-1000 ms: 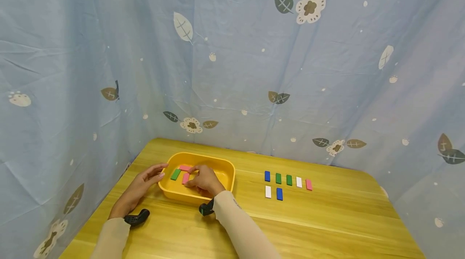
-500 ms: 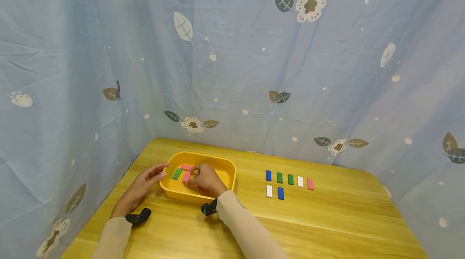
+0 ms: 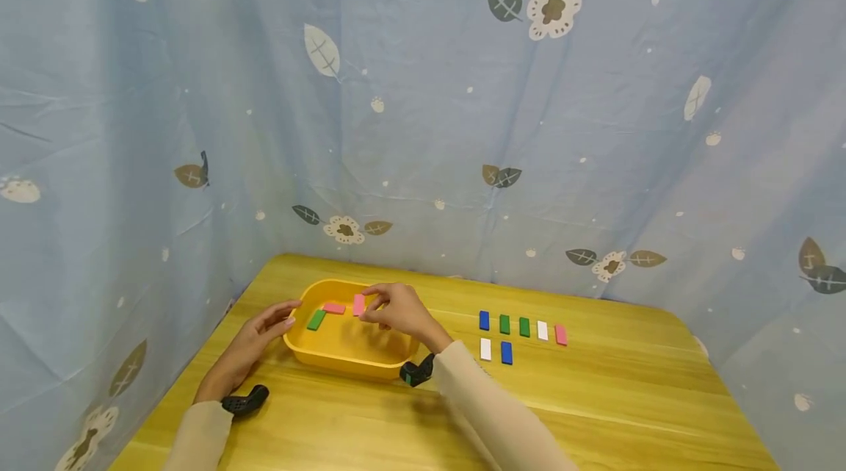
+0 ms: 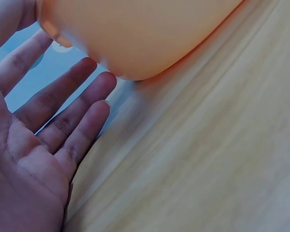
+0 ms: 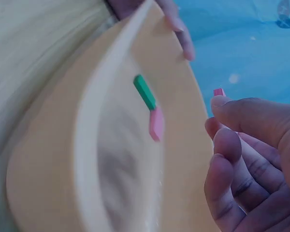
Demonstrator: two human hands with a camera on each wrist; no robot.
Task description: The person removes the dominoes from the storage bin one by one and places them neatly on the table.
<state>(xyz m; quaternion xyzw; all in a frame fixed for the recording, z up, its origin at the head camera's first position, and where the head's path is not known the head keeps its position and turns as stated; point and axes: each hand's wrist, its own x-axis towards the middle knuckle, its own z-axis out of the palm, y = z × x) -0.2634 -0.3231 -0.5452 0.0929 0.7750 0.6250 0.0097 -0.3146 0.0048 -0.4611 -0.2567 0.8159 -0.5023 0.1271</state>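
Observation:
My right hand [image 3: 399,307] pinches a pink block [image 3: 359,305] between thumb and fingertips, above the yellow bin [image 3: 350,365]. In the right wrist view only the tip of this pink block [image 5: 219,92] shows past the thumb. My left hand [image 3: 254,342] rests at the bin's left rim; in the left wrist view its fingers [image 4: 63,101] are extended, loosely spread beside the bin's outer wall [image 4: 145,34]. Inside the bin lie a green block [image 3: 316,320] and another pink block [image 3: 333,308], end to end at an angle.
Right of the bin, several flat blocks lie on the wooden table [image 3: 608,383] in two rows: a longer back row with a pink block [image 3: 560,335] at its right end, and a white block [image 3: 485,350] and blue block [image 3: 506,353] in front. A patterned blue curtain [image 3: 423,126] hangs behind.
My right hand has lifted a pink block from the bin floor and moved up and to the right with it. The left hand has stayed at the rim.

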